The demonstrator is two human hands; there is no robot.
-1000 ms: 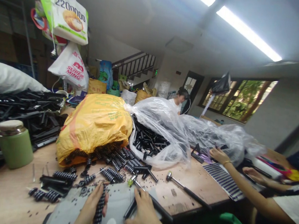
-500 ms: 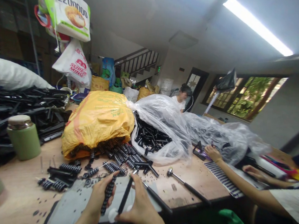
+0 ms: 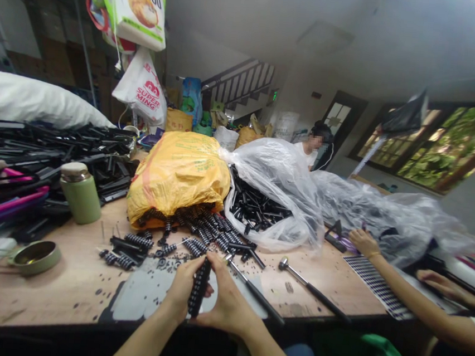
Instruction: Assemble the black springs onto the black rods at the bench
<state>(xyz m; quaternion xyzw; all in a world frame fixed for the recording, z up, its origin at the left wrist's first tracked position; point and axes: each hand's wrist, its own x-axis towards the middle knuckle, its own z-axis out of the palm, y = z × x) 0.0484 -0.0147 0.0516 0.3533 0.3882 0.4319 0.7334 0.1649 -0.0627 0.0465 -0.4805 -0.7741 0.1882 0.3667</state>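
My left hand (image 3: 177,291) is closed around a black ridged roller (image 3: 197,290) with rows of pale dots, held upright above the table's front edge. My right hand (image 3: 231,303) meets it from the other side, its index finger at the top and thumb at the bottom. It grips a plain black bar that lies against the roller, and the two are hard to tell apart now. Below the hands is a grey board (image 3: 143,289) strewn with small black bits. A hammer (image 3: 257,294) lies just right of my right hand.
Behind stand a yellow sack (image 3: 184,164) spilling ridged rollers and a clear bag (image 3: 280,165) of black tubes. A second hammer (image 3: 314,290) lies to the right. A green flask (image 3: 80,195) and its cup (image 3: 36,258) stand left. A co-worker's arm (image 3: 404,283) reaches in at right.
My hands have come together, bringing the black bar against the ridged roller. The view has swung left, so everything on the table sits further right.
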